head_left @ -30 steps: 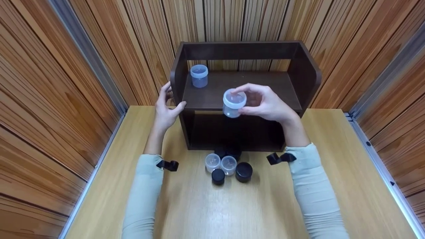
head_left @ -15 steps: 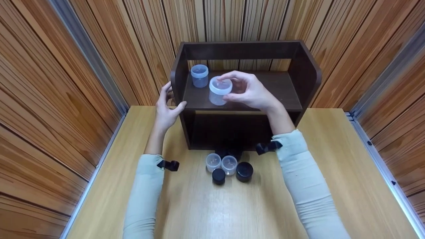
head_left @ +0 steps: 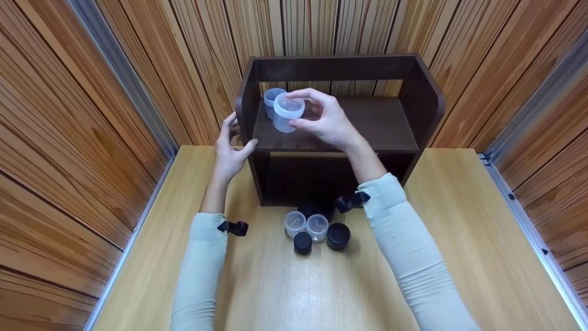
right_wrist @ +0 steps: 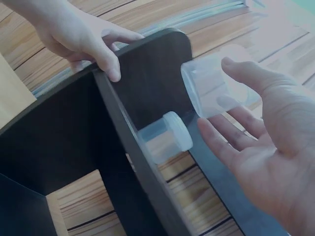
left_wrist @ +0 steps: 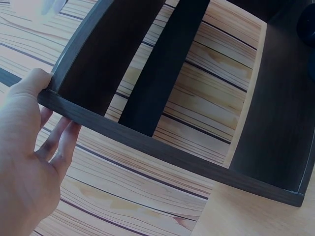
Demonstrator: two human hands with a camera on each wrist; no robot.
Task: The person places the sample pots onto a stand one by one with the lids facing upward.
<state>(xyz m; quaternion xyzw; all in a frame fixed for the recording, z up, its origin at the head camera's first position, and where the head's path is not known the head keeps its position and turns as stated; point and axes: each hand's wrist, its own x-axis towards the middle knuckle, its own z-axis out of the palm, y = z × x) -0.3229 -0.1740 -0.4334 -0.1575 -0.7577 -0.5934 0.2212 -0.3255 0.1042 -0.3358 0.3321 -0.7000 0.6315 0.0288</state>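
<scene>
Translucent jar (head_left: 287, 115), between right-hand fingers (head_left: 307, 93), above shelf (head_left: 372, 123)

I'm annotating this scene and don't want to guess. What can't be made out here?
Head view: part of the shelf jar, behind the held jar.
Head view: outlines of the dark items, blending into the dark shelf unit.
Left wrist view: the dark round shapes, cut off by the right edge.
Left wrist view: the pale patch, washed out and cut off by the top edge.
</scene>
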